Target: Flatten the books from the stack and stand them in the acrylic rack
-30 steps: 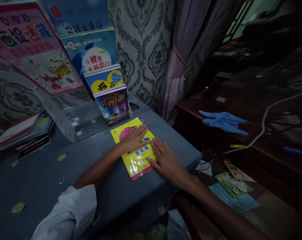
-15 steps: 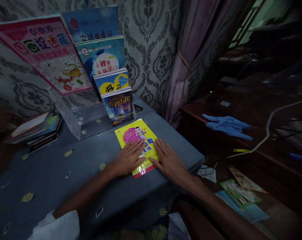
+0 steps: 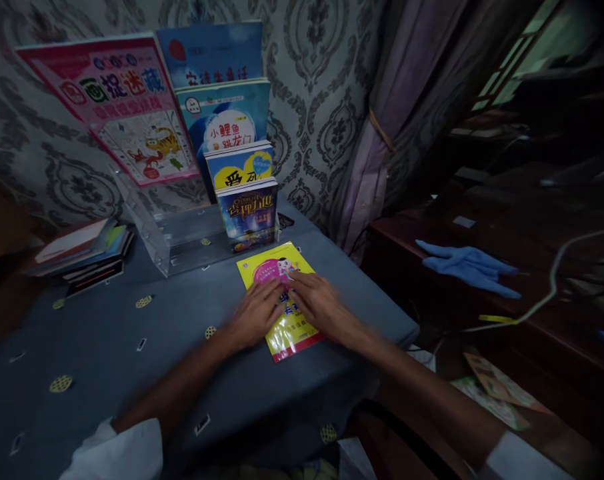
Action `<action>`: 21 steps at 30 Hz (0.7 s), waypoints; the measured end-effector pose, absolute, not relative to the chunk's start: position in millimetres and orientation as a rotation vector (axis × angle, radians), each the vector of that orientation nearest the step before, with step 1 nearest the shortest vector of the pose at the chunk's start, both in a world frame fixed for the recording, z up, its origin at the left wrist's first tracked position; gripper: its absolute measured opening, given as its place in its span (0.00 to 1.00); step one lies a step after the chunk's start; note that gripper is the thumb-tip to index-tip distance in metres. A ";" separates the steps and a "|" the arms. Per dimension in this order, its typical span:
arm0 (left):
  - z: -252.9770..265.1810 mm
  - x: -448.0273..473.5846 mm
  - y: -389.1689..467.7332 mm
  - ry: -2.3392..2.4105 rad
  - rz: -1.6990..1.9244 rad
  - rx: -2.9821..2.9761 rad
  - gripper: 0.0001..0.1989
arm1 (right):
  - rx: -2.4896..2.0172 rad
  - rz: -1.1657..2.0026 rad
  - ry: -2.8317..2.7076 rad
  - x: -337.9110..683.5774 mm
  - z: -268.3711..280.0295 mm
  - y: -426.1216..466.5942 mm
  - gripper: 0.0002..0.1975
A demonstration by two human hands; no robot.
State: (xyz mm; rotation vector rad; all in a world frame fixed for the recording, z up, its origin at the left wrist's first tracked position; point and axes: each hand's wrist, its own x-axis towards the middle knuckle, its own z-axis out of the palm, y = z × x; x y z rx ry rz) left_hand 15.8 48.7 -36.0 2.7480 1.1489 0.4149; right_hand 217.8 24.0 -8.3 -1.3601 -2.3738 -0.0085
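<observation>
A yellow workbook (image 3: 287,337) with a pink circle, a cartoon child and a red bottom strip lies flat near the table's front right edge. My left hand (image 3: 257,310) rests on its left side, palm down, fingers stretched out. Over its right side lies my right hand (image 3: 325,307), fingers extended toward the pink circle and partly covering the cartoon and the blue title. Neither hand grips the book; both are open on its cover. Just behind it, a dark blue book (image 3: 249,213) stands at the front of a clear acrylic book rack (image 3: 165,257).
More books stand in the rack, among them a large pink one (image 3: 132,110). A stack of books (image 3: 82,250) lies at the left on the blue tablecloth (image 3: 102,353). On a dark red cabinet at right are a blue glove (image 3: 467,267) and a white cable (image 3: 549,287). Papers lie on the floor.
My right hand has slid inward and up over the workbook's cover, closer to my left hand, which stays on the left side. The view has shifted slightly left.
</observation>
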 end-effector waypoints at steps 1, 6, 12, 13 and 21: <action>-37.5 11.2 54.7 1.252 0.463 2.721 0.23 | -1.315 0.023 -2.402 210.1 -7.2 33.8 0.18; -45.8 -11.3 82.0 1.672 0.566 2.568 0.22 | -1.181 0.174 -2.560 168.4 -14.9 81.6 0.22; -49.9 -16.6 87.1 1.676 0.613 2.610 0.22 | -1.153 0.289 -2.644 136.6 -21.5 111.6 0.26; -48.8 -16.4 86.8 1.673 0.615 2.617 0.21 | -1.148 0.299 -2.635 135.1 -22.5 113.6 0.26; -41.2 -15.5 86.1 1.685 0.589 2.625 0.18 | -1.018 0.284 -2.545 141.1 -39.4 120.3 0.25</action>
